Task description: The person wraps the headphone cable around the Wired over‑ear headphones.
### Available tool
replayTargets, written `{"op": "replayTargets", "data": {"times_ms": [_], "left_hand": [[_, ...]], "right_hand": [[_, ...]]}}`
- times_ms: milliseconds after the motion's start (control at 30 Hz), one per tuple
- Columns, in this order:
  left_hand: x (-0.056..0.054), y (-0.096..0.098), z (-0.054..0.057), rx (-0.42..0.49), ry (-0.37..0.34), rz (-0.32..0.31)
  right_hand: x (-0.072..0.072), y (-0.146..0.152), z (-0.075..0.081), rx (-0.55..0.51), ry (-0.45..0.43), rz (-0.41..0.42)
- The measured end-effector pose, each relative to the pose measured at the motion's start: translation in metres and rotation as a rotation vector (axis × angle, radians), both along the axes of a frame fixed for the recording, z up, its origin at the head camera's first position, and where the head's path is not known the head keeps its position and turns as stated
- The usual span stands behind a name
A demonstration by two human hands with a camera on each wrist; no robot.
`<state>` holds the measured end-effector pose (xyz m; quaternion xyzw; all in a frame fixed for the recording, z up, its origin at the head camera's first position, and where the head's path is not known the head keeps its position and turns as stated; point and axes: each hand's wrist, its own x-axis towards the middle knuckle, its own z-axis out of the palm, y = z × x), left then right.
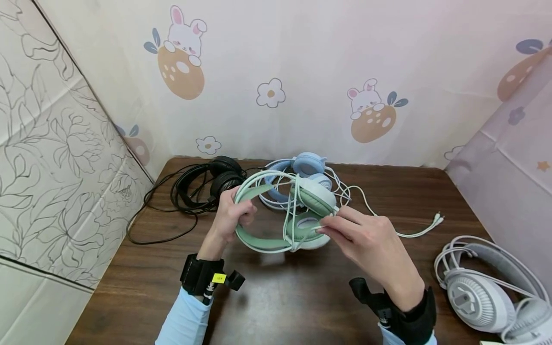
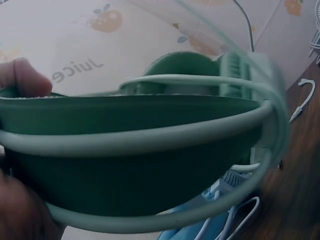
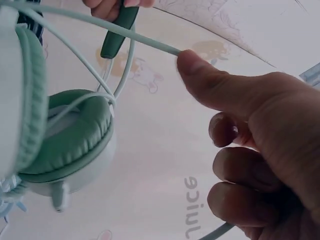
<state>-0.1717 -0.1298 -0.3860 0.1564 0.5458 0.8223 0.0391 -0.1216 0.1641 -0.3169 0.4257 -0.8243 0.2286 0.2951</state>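
Over the counter (image 1: 271,302), the left hand (image 1: 230,214) clamps its fingers round the green headphones (image 1: 316,203); the right hand (image 1: 366,239) pinches their cable (image 3: 150,42). A hard tug could tighten its loops.

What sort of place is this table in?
Probably a small indoor work corner, perhaps at home: a dark wooden table, bunny-print wall covering behind it, and green headphones near a black pair.
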Motion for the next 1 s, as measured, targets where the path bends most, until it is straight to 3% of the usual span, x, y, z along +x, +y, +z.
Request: {"op": "replayTargets", "data": {"times_ms": [233, 500, 733, 867, 1000], "left_hand": [[0.002, 0.002, 0.0, -0.063, -0.002, -0.155], [0.004, 0.005, -0.001, -0.264, 0.157, -0.283], [0.006, 0.009, 0.0, -0.306, 0.255, -0.387], [0.006, 0.006, 0.001, -0.2, 0.267, -0.484], [0.001, 0.001, 0.0, 0.034, 0.27, -0.6]], "right_hand": [[0.001, 0.006, 0.002, 0.027, -0.038, -0.024], [0.0, 0.017, 0.006, -0.05, -0.107, 0.031], [-0.013, 0.02, 0.0, -0.161, -0.021, 0.101], [-0.027, 0.024, -0.009, -0.234, -0.094, 0.183], [-0.041, 0.036, -0.02, -0.329, -0.265, 0.247]]}}
